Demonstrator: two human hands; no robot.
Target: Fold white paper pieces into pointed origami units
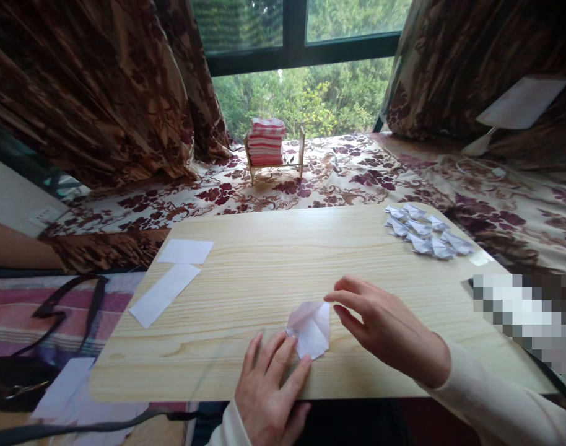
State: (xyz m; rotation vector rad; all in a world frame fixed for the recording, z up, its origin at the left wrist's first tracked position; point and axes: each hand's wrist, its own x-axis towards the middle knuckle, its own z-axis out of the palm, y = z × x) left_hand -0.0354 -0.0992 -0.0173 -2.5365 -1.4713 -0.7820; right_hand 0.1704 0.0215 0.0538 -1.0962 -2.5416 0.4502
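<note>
A piece of white paper [312, 331] with creases lies near the front edge of the wooden table [246, 266], partly folded. My left hand [274, 384] rests on the table, fingers spread, with fingertips touching the paper's lower left side. At the paper's upper right corner is my right hand [376, 322]. Its fingers are bent and apart, the index fingertip close to the corner; whether it touches the paper I cannot tell. Nothing shows between the right thumb and fingers.
Several folded white paper pieces [425, 229] stand grouped at the back right. Two flat paper strips [165, 294] lie at the left. Beyond the table are a small rack [276, 165] with striped cloths [265, 142] and a lamp [519, 105]. More paper [64, 390] lies below left.
</note>
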